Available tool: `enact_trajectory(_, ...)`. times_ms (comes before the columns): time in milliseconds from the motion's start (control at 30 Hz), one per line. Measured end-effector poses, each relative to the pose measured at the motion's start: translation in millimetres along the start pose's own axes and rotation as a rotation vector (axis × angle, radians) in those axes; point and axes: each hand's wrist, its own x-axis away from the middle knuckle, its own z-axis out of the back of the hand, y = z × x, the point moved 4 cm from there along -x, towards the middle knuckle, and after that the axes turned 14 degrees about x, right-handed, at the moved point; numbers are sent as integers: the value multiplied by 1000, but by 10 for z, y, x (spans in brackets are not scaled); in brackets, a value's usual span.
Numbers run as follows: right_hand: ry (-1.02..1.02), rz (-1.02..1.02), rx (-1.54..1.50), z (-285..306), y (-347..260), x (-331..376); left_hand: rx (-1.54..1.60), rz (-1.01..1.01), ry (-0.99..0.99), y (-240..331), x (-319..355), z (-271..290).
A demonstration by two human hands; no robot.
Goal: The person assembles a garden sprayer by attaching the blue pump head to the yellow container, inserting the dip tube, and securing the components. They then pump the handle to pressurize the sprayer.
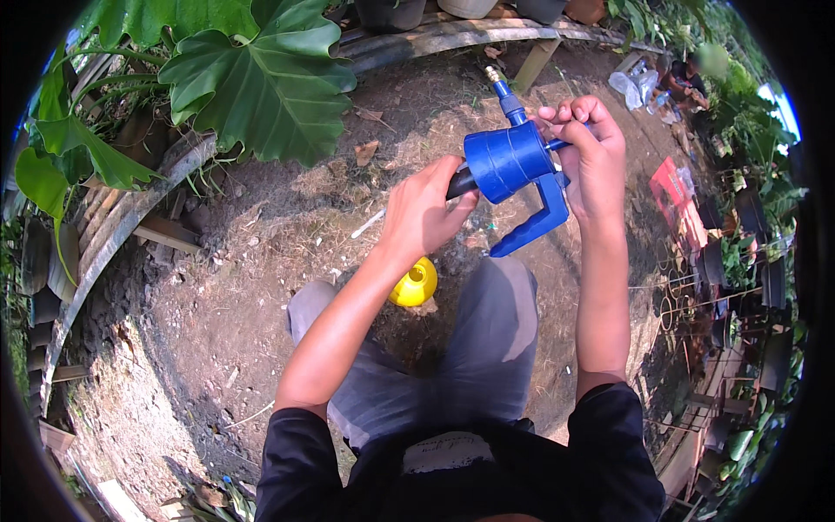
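Note:
A blue pump sprayer head (509, 161) with a brass nozzle tip (493, 75) and a blue trigger handle (535, 222) is held up between my hands, tilted on its side. My left hand (426, 209) is closed around the black pump tube (461, 182) under the head. From near that hand a thin white tube (368, 224) sticks out to the left. My right hand (591, 152) pinches the thin blue rod at the head's right end, its fingers curled. Below, between my knees, the yellow sprayer bottle (415, 282) stands on the ground with its mouth uncovered.
Large green leaves (261, 83) hang over the upper left. A curved wooden border (130, 213) runs along the left, with pots (390, 13) at the top. Plastic bags (635, 84), a person (687, 84) and a red box (674, 196) are on the right side.

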Motion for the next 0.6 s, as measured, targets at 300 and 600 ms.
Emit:
enact_trajectory(300,-5,-388,519,556,1507,619,-640,22,-369,-659,29,-379)
enact_trajectory(600,-119,-23,632,729,1963,1247,-481,443,-607,-1525,994,-9)
